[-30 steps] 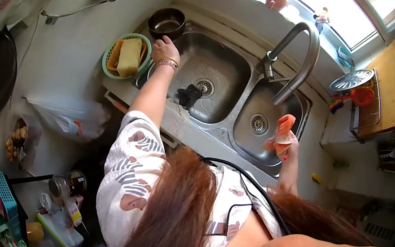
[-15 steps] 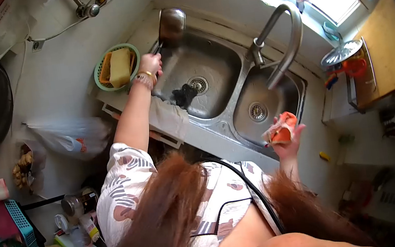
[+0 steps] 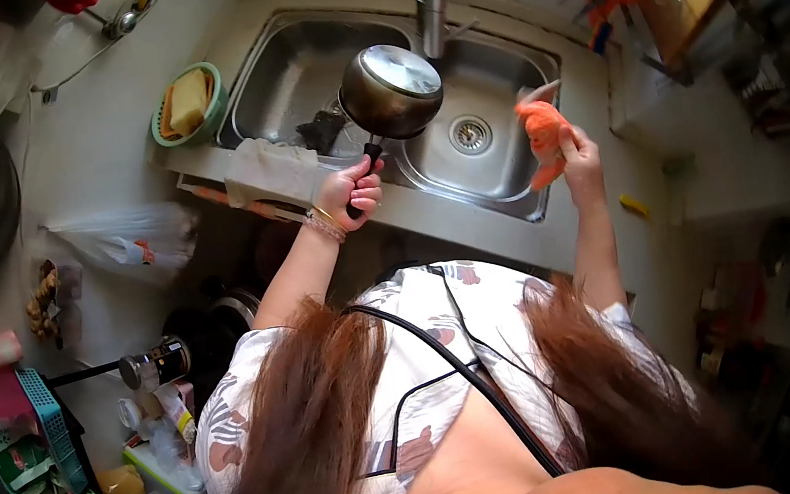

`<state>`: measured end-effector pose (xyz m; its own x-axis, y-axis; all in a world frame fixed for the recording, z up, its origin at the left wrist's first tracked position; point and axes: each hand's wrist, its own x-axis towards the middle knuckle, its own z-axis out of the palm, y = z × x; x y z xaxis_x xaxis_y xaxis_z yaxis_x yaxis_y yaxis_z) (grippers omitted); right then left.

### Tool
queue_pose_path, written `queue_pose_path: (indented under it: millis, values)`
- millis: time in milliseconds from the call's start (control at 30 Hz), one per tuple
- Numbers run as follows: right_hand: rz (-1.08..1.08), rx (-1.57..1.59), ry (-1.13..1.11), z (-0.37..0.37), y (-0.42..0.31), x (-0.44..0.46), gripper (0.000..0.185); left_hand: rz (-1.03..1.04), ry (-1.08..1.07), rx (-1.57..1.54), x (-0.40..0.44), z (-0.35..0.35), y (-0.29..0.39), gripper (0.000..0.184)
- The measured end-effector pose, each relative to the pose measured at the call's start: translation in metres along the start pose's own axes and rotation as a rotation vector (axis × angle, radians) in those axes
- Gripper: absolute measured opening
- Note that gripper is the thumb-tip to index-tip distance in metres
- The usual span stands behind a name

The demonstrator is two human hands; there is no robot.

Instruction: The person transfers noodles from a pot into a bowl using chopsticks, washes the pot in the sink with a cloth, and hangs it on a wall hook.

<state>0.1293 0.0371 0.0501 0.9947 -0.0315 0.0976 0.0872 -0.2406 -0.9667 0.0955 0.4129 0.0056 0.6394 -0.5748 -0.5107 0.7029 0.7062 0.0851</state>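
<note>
My left hand (image 3: 350, 194) is closed round the black handle of a small saucepan (image 3: 391, 94). The pan is tipped so its shiny underside shows, held over the divider of the double sink (image 3: 408, 162). On the right, my right hand (image 3: 581, 158) pinches an orange cloth (image 3: 544, 135), which hangs over the right edge of the smaller basin. A dark, wet-looking bundle (image 3: 322, 132) lies in the left basin, partly beside the pan. The faucet (image 3: 435, 4) rises behind the pan.
A green basket (image 3: 219, 110) with a yellow sponge (image 3: 190, 102) stands left of the sink. A pale cloth (image 3: 271, 170) drapes over the front edge. A small yellow object (image 3: 634, 205) lies on the right counter. A plastic bag (image 3: 137, 241) hangs at left.
My left hand has brought the saucepan from the far left of the sink towards the middle, turning its base up. The orange cloth now hangs from my right hand's fingers. The view has shifted.
</note>
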Motion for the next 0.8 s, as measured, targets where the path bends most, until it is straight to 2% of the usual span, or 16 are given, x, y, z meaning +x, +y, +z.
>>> queue_pose_path:
  millis: [67, 167, 267, 333, 367, 400, 433, 467, 533, 633, 733, 800]
  values:
    - [-0.001, 0.258, 0.042, -0.022, 0.009, -0.005, 0.035, -0.008, -0.008, 0.069, 0.008, 0.004, -0.022, 0.025]
    - [-0.044, 0.720, 0.046, -0.048, -0.021, -0.015, 0.030, -0.025, -0.017, 0.181, 0.013, 0.009, -0.050, 0.024]
    - [-0.256, 0.594, 0.073, -0.056, -0.030, -0.024, 0.023, -0.030, -0.001, 0.353, 0.018, 0.028, -0.067, 0.023]
    - [-0.418, 0.610, -0.041, -0.036, -0.041, -0.035, 0.015, -0.021, 0.020, 0.488, 0.024, 0.043, -0.077, 0.021]
    - [-0.442, 0.444, -0.009, -0.021, -0.053, -0.039, 0.013, -0.018, 0.028, 0.555, 0.027, 0.052, -0.083, 0.021]
    - [-0.674, -0.138, 0.146, -0.009, -0.052, -0.035, 0.016, -0.004, 0.065, 0.671, 0.030, 0.064, -0.089, 0.021]
    - [-0.767, -0.300, 0.149, 0.007, -0.051, -0.032, 0.017, 0.014, 0.099, 0.787, 0.032, 0.076, -0.096, 0.020]
    - [-0.754, -0.637, 0.151, 0.022, -0.051, -0.036, 0.020, 0.033, 0.132, 0.903, 0.036, 0.086, -0.104, 0.020]
    - [-0.745, -0.952, 0.240, 0.048, -0.032, -0.027, 0.028, 0.150, 0.213, 1.125, 0.042, 0.101, -0.123, 0.021]
    - [-0.618, -1.114, 0.268, 0.045, -0.035, -0.004, 0.039, 0.234, 0.302, 1.495, 0.053, 0.090, -0.137, 0.024]
    - [-0.786, -1.421, 0.018, -0.010, -0.005, 0.067, 0.038, 0.270, 0.191, 1.492, 0.042, 0.087, -0.133, 0.022]
    - [0.216, 0.113, -0.388, -0.044, -0.046, 0.070, 0.038, 0.331, 0.105, 1.581, 0.038, 0.073, -0.123, 0.020]
